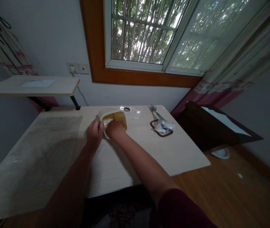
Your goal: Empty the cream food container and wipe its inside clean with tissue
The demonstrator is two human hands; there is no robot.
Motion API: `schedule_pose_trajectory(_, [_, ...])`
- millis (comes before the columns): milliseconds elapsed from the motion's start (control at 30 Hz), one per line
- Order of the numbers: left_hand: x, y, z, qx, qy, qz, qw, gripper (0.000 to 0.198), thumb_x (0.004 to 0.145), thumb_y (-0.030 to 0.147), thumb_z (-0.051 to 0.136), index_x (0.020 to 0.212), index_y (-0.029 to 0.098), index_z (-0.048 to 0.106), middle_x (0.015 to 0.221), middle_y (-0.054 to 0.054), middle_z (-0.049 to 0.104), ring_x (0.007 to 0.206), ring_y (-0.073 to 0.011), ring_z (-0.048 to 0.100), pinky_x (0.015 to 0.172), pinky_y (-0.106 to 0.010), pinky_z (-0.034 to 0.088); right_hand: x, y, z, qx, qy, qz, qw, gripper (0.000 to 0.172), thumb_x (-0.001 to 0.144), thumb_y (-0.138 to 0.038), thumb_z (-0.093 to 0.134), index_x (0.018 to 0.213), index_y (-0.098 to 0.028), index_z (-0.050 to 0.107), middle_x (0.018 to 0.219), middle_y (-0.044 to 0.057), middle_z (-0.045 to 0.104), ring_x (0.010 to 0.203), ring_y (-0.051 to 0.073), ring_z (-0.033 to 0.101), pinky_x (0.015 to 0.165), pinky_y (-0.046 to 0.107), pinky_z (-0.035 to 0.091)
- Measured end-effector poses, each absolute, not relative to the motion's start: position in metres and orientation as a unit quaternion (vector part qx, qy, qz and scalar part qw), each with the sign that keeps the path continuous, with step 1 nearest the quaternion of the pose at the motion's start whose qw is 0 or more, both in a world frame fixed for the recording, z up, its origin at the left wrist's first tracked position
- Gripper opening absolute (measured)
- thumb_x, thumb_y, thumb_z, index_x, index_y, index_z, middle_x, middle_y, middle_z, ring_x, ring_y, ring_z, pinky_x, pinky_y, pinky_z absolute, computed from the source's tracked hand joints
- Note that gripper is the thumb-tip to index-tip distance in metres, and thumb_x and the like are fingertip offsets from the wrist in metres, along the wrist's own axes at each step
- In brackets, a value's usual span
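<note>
Yellow plastic tub (120,117) lies tilted near the far edge of the pale wooden bench (54,152). The left hand (94,133) pinches its near-left rim. The right hand (113,128) reaches into its mouth, fingers hidden, grip unclear. Red-handled scissors (157,116) and a crumpled wrapper (164,126) lie off to the right.

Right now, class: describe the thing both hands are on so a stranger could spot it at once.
Below the window, find the pale wooden desk. Near its far edge is a cream-yellow, round-cornered tub, tipped up, left hand at its rim, right hand at its mouth. Its neighbour, a red-rimmed lid, lies flat.
</note>
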State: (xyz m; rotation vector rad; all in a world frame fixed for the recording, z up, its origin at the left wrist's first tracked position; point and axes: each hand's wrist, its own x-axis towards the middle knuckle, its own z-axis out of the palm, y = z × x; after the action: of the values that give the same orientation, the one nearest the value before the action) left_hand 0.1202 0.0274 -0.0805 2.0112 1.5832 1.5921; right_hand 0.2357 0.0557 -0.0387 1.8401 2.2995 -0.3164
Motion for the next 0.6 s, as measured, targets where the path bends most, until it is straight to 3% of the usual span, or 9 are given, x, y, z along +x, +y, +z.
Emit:
schedule_pose_trajectory(100, [0.121, 0.025, -0.077, 0.658, 0.528, 0.532, 0.069, 0.028, 0.095, 0.033, 0.048, 0.069, 0.024, 0.04, 0.063, 0.001, 0.043, 0.065, -0.0178, 0.046, 0.065, -0.03, 0.033, 0.235, 0.057, -0.041, 0.628, 0.767, -0.106, 0.082, 0.043, 0.098, -0.024, 0.049, 0.129, -0.002, 0.068, 0.136, 0.029, 0.063, 0.125, 0.037, 0.064, 0.097, 0.048, 0.056])
schedule_pose_trajectory(200, [0.121, 0.023, -0.073, 0.658, 0.526, 0.534, 0.076, 0.03, 0.096, 0.034, 0.047, 0.069, 0.023, 0.04, 0.062, 0.002, 0.043, 0.062, -0.0169, 0.044, 0.064, -0.03, 0.032, 0.234, 0.059, -0.043, 0.636, 0.762, -0.102, 0.071, 0.052, 0.1, -0.025, 0.044, 0.143, 0.001, 0.055, 0.145, 0.032, 0.054, 0.13, 0.036, 0.06, 0.1, 0.048, 0.055])
schedule_pose_trajectory(367, [0.117, 0.026, -0.067, 0.661, 0.519, 0.535, 0.081, 0.03, 0.095, 0.034, 0.049, 0.068, 0.023, 0.042, 0.059, 0.002, 0.045, 0.061, -0.0162, 0.045, 0.063, -0.03, 0.032, 0.236, 0.062, -0.047, 0.634, 0.767, -0.084, 0.039, 0.069, 0.1, -0.028, 0.041, 0.162, -0.005, 0.022, 0.167, 0.024, 0.016, 0.142, 0.033, 0.049, 0.109, 0.049, 0.048])
schedule_pose_trajectory(600, [0.111, 0.037, -0.057, 0.676, 0.508, 0.522, 0.113, 0.035, 0.093, 0.036, 0.053, 0.063, 0.023, 0.042, 0.052, 0.003, 0.045, 0.055, -0.0153, 0.045, 0.06, -0.029, 0.034, 0.237, 0.068, -0.046, 0.633, 0.767, -0.099, 0.039, 0.076, 0.098, -0.032, 0.044, 0.164, -0.009, 0.016, 0.169, 0.022, 0.007, 0.136, 0.035, 0.054, 0.106, 0.048, 0.051])
